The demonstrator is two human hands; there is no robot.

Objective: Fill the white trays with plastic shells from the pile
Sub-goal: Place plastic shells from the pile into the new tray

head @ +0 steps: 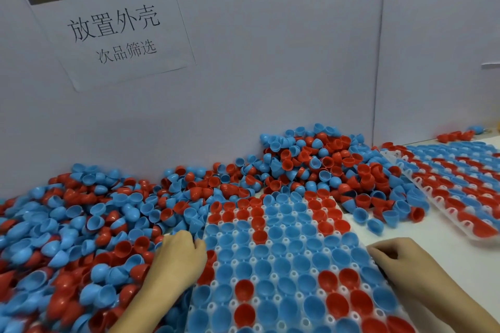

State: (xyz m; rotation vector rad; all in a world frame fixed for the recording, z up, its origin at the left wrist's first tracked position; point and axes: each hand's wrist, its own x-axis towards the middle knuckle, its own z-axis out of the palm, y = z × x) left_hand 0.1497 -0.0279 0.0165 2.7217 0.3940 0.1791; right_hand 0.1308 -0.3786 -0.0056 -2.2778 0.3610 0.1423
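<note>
A white tray [286, 303] lies in front of me, its round pockets filled with blue and red plastic shells. My left hand [180, 257] grips the tray's left edge, fingers curled, beside the pile. My right hand [397, 257] holds the tray's right edge with curled fingers. A big pile of loose blue and red shells [89, 224] spreads over the left and back of the table, heaped highest at the back [311, 159].
A second white tray [443, 192], filled with shells, lies at the right. Loose shells [384, 216] sit between the two trays. White partition walls close the back, with a paper sign [113, 30] taped on. More shells [457, 136] lie at the far right.
</note>
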